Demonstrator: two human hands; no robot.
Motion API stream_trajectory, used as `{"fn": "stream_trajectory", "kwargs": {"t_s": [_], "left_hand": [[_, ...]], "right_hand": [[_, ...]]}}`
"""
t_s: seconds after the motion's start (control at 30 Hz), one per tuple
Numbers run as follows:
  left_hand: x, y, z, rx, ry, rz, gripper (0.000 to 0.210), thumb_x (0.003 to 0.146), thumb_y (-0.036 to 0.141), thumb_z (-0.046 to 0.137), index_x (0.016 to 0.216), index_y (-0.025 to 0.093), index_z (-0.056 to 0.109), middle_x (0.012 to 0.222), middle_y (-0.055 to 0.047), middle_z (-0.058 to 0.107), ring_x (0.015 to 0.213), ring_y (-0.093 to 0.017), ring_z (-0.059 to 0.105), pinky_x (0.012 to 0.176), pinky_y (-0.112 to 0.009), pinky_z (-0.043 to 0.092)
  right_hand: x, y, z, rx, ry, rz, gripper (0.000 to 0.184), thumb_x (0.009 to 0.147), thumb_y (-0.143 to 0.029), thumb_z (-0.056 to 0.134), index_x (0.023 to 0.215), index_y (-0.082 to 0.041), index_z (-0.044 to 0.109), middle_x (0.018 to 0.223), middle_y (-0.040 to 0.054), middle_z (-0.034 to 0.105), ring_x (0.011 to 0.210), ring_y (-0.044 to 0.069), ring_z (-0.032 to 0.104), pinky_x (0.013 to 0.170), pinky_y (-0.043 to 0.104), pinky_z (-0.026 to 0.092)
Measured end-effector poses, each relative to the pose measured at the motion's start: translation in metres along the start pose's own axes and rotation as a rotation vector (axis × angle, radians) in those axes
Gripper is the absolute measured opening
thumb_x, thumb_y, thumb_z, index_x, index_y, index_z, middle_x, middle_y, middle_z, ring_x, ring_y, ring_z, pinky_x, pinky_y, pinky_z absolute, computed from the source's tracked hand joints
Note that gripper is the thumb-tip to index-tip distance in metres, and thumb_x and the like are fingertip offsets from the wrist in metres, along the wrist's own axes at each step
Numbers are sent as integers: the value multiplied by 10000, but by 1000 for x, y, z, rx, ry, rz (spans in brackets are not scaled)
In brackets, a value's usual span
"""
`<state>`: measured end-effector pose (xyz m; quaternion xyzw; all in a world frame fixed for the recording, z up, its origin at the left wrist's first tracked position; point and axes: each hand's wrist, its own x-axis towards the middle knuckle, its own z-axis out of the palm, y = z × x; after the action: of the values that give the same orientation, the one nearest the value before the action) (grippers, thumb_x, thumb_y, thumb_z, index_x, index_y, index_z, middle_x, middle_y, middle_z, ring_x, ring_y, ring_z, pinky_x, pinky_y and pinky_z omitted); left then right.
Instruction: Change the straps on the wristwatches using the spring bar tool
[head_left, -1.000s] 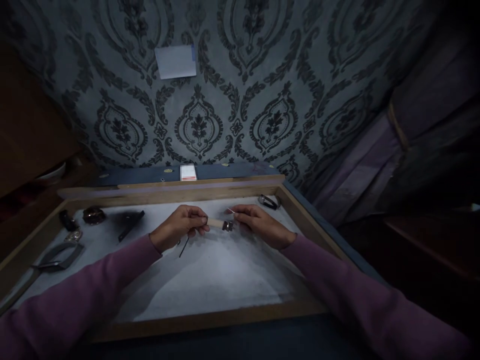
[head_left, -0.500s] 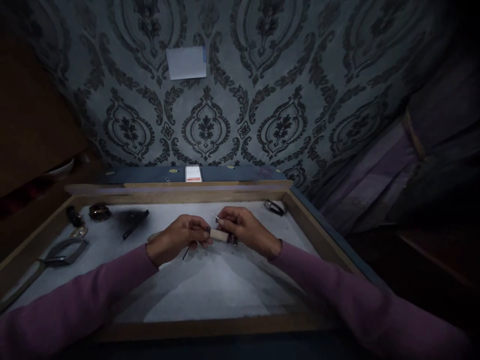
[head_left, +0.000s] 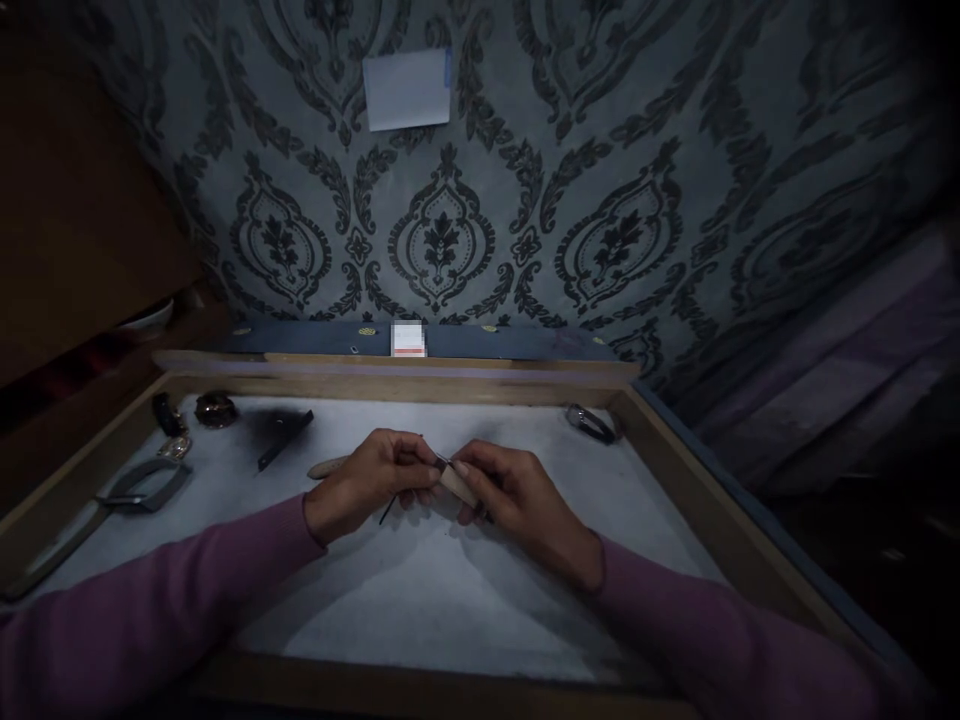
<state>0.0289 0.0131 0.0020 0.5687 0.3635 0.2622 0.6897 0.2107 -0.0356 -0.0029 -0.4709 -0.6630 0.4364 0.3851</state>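
Observation:
My left hand is closed, thumb and fingers pinching the dark left end of a short beige strap, which looks like a watch strap. Over the strap's other end, my right hand is closed too, with a thin metal tool at its fingertips. The tool's tip touches or nearly touches the strap's left end; I cannot tell which. A thin dark stick pokes out below my left fingers. Behind that hand lies a beige flat piece, partly hidden. My right fingers cover the strap's far end.
A shallow wooden tray with a white lining surrounds my hands. At its left lie a black-strapped watch, a dark round bracelet or watch, a black flat piece and a grey looped strap. Another watch lies back right.
My right hand has shifted its grip along the strap toward my left hand, bringing the tool's tip to the strap's left end. The strap now tilts down to the right. The view has shifted.

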Motion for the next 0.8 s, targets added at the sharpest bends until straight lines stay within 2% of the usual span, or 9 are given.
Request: {"fn": "stream_trajectory", "kwargs": {"t_s": [0.37, 0.6, 0.8], "left_hand": [[3, -4, -2, -56, 10, -14, 226, 614, 268, 771, 673, 128, 604, 581, -11, 645, 468, -73, 516, 457, -188, 374], [4, -8, -3, -38, 7, -19, 218, 626, 268, 764, 680, 130, 604, 583, -9, 646, 483, -78, 534, 466, -192, 382], [6, -10, -4, -44, -2, -24, 211, 622, 255, 760, 682, 135, 596, 574, -1, 645, 465, -74, 528, 459, -190, 389]], "right_hand": [[-4, 3, 3, -59, -22, 11, 219, 927, -310, 432, 773, -185, 525, 557, -14, 593, 441, 114, 591, 381, 184, 421], [-3, 7, 5, -41, -54, -18, 223, 938, -298, 416, 868, -162, 578, 549, -28, 568, 424, 103, 579, 375, 180, 375], [-4, 6, 6, -1, -69, -5, 220, 950, -297, 398, 855, -172, 552, 566, -18, 581, 402, 95, 541, 367, 184, 359]]}}
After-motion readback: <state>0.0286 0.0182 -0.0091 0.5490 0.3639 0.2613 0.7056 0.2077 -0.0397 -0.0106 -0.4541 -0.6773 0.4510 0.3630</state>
